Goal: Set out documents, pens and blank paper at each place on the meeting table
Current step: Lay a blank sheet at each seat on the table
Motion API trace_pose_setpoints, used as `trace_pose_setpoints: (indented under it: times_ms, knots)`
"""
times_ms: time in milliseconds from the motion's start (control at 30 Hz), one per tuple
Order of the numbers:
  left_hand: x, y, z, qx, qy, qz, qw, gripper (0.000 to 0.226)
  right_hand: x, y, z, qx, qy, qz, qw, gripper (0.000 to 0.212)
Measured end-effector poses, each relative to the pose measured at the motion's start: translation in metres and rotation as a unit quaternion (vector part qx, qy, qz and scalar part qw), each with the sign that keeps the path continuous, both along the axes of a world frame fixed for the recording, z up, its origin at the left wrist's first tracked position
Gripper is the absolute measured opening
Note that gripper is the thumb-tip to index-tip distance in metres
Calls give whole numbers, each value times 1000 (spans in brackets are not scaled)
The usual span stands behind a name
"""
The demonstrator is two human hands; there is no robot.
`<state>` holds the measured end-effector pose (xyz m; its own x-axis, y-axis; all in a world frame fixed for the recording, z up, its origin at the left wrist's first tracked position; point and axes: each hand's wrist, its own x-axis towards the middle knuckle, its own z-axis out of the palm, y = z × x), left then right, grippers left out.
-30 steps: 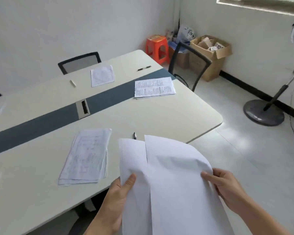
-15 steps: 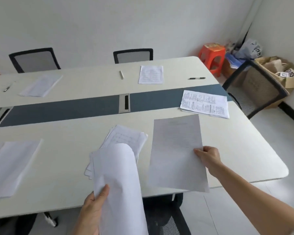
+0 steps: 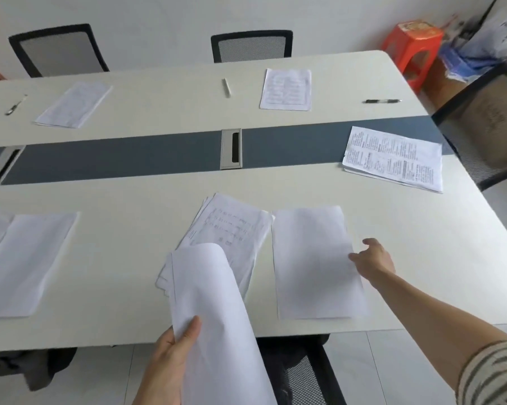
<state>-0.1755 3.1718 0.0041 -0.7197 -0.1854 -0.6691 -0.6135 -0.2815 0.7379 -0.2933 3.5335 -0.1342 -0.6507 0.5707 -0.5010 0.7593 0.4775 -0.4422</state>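
Head view: the sheet [image 3: 313,264] lies flat on the bench [image 3: 421,258] near its front edge, just beside the documents [image 3: 234,226], their edges almost meeting. Paper this thin looks light, limp and quick to slide on the smooth top, so I judge it best shifted or lifted by an edge or corner. The right hand [image 3: 375,258] has its grip apart: fingers touch the sheet's right edge, thumb raised, holding nothing. The left hand [image 3: 170,366] has its grip clamped on the sheaf [image 3: 217,317], thumb on top near its lower left edge; the sheaf curls over above the documents' near end.
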Motion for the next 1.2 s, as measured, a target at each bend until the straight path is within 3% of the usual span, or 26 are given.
trace_pose_setpoints:
  times_ms: [133,333,500,633,767,867,933,1200]
  knots:
    - [-15,37,9,40,4,-68,997,25,26,9,27,-55,52,-17,997,49]
    - [-22,124,32,60,41,-183,980,35,115,26,92,-283,141,-25,948,26]
    - [2,217,45,84,41,-262,961,38,192,79,115,-408,142,-32,901,41]
    - [44,309,48,98,52,-311,944,27,250,151,109,-498,128,-70,855,57]
    - [80,393,45,110,43,-359,926,28,303,230,103,-528,142,-132,827,55]
    - [90,445,45,108,41,-414,903,67,335,281,109,-518,169,-152,825,63]
    - [89,474,47,109,42,-436,892,81,346,310,112,-506,193,-163,825,70]
    - [47,594,39,102,58,-468,876,81,321,408,108,-526,235,-210,790,55]
